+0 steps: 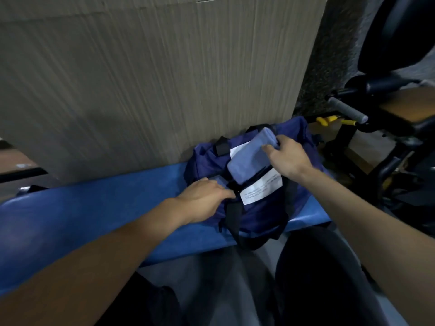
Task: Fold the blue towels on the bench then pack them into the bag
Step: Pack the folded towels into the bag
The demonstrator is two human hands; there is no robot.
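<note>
Against a tall cardboard wall [146,78], the padded blue bench [94,208] carries a navy fabric bag [259,215]. My left hand [202,198] grips its opening to keep it spread, while my right hand [288,156] pinches the folded light-blue towel [249,158], half inside.

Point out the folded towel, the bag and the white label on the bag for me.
folded towel [249,158], head view, middle of its light blue face.
bag [261,220], head view, dark blue front panel below the label.
white label [262,189], head view, centre of the printed patch.
</note>
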